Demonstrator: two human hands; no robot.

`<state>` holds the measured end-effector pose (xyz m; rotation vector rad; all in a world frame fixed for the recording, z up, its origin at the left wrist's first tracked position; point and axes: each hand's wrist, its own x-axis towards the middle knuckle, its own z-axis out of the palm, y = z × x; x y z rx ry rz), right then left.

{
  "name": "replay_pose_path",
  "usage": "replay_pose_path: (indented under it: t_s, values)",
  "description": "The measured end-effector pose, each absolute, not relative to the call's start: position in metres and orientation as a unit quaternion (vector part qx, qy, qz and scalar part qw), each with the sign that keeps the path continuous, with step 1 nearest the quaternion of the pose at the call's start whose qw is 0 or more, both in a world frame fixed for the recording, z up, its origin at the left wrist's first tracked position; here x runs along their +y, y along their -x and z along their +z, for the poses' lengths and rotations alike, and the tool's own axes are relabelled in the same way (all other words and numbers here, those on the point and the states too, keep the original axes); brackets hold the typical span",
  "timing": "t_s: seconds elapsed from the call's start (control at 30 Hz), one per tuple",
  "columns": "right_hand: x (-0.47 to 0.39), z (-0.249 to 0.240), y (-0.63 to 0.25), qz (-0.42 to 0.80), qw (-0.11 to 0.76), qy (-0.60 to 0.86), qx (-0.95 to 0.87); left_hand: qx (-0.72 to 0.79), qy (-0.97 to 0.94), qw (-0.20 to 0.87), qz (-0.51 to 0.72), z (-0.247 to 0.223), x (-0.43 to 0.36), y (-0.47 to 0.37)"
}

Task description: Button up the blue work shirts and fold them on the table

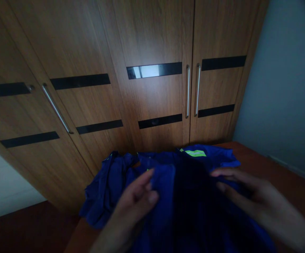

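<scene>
A dark blue work jacket point(163, 196) with a yellow-green reflective strip is spread in front of me, its dark inner side showing in the middle. My left hand point(138, 198) is closed on the jacket's left front edge, thumb and fingers pinching the cloth. On the other side, my right hand point(247, 196) grips the right part of it between thumb and fingers. Both hands are somewhat blurred. Bunched blue cloth lies to the left, and a flatter part with the strip extends to the back right. Shadow hides the lower folds.
Beneath the cloth is a reddish-brown wooden surface point(250, 160). Right behind it stands a tall wooden wardrobe point(152, 98) with black strips and metal handles point(187, 91). A pale wall point(281, 88) bounds the right side.
</scene>
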<state>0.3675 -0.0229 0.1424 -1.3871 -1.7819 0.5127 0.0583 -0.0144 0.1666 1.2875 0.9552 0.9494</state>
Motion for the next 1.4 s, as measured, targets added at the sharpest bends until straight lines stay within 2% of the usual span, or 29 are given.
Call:
replay_pose_path:
  t_s: [0.07, 0.13, 0.2, 0.3, 0.33, 0.4, 0.47, 0.53, 0.63, 0.73, 0.83, 0.93, 1.07, 1.17, 1.27, 1.4]
  values:
    - [-0.016, 0.137, -0.345, 0.326, 0.354, 0.476, -0.736, 0.329, -0.603, 0.659, 0.305, 0.147, -0.003, -0.1]
    - [-0.004, 0.111, -0.345, 0.456, 0.247, 0.417, -0.746, 0.29, -0.651, 0.668, 0.214, 0.124, 0.003, -0.122]
    - [0.01, 0.073, -0.361, 0.494, 0.217, 0.443, -0.716, 0.303, -0.667, 0.652, 0.196, 0.104, 0.008, -0.119]
    - [0.031, 0.028, -0.388, 0.476, 0.265, 0.525, -0.654, 0.385, -0.651, 0.605, 0.25, 0.083, 0.02, -0.078]
    - [0.037, 0.02, -0.392, 0.474, 0.273, 0.537, -0.642, 0.433, -0.653, 0.557, 0.274, 0.077, 0.025, -0.058]
    - [0.047, 0.019, -0.389, 0.469, 0.279, 0.54, -0.641, 0.564, -0.663, 0.385, 0.306, 0.068, 0.036, -0.017]
    - [0.054, 0.032, -0.375, 0.436, 0.284, 0.534, -0.666, 0.686, -0.66, 0.206, 0.228, 0.057, 0.043, 0.017]
    - [0.061, 0.051, -0.352, 0.361, 0.301, 0.534, -0.703, 0.745, -0.643, 0.11, 0.139, 0.046, 0.047, 0.036]
    - [0.072, 0.074, -0.309, 0.243, 0.324, 0.533, -0.743, 0.749, -0.655, 0.051, 0.082, 0.031, 0.049, 0.037]
    - [0.086, 0.078, -0.264, 0.22, 0.296, 0.521, -0.77, 0.74, -0.671, 0.032, 0.042, 0.023, 0.053, 0.021]
    - [0.107, 0.068, -0.228, 0.259, 0.308, 0.519, -0.754, 0.718, -0.694, 0.035, 0.033, 0.025, 0.063, 0.011]
    - [0.135, 0.058, -0.218, 0.303, 0.365, 0.519, -0.711, 0.696, -0.711, 0.033, 0.095, 0.045, 0.076, 0.018]
    - [0.164, 0.06, -0.246, 0.311, 0.449, 0.539, -0.641, 0.699, -0.678, -0.03, 0.225, 0.102, 0.096, 0.05]
    - [0.166, 0.061, -0.275, 0.303, 0.512, 0.557, -0.579, 0.719, -0.638, -0.087, 0.263, 0.145, 0.107, 0.075]
    - [0.148, 0.05, -0.289, 0.307, 0.531, 0.557, -0.561, 0.726, -0.624, -0.148, 0.249, 0.157, 0.111, 0.09]
    - [0.118, 0.023, -0.287, 0.346, 0.47, 0.536, -0.61, 0.737, -0.647, -0.16, 0.115, 0.124, 0.108, 0.09]
